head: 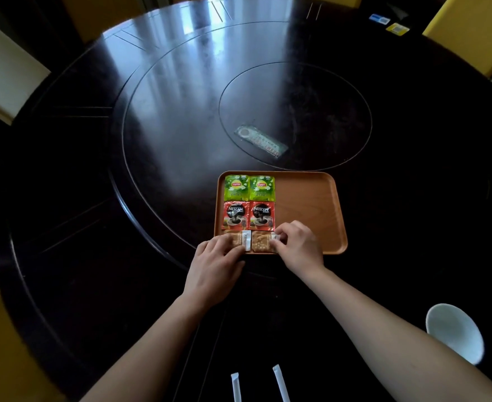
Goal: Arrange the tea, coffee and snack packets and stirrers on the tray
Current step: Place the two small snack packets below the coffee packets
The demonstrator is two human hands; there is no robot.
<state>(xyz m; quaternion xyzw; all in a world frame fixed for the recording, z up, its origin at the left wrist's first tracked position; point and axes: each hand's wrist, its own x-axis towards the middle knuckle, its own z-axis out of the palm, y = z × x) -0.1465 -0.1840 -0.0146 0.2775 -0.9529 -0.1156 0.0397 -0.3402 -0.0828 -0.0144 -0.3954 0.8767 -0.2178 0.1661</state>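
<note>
An orange wooden tray (308, 198) lies on the dark round table. In its left half sit two green tea packets (249, 187) at the back, two red coffee packets (249, 215) in the middle, and two clear snack packets of crackers in the front row. My left hand (216, 262) pinches the left snack packet (240, 240) at its near edge. My right hand (300, 246) grips the right end of the right snack packet (260, 242). Two paper-wrapped stirrers (279, 382) lie on the table near me, between my forearms.
A clear flat plastic packet (262, 142) rests on the table's inner disc beyond the tray. A white cup (456, 332) stands at the near right by my right forearm. Yellow chairs ring the table. Small blue and yellow cards (389, 24) lie at the far right.
</note>
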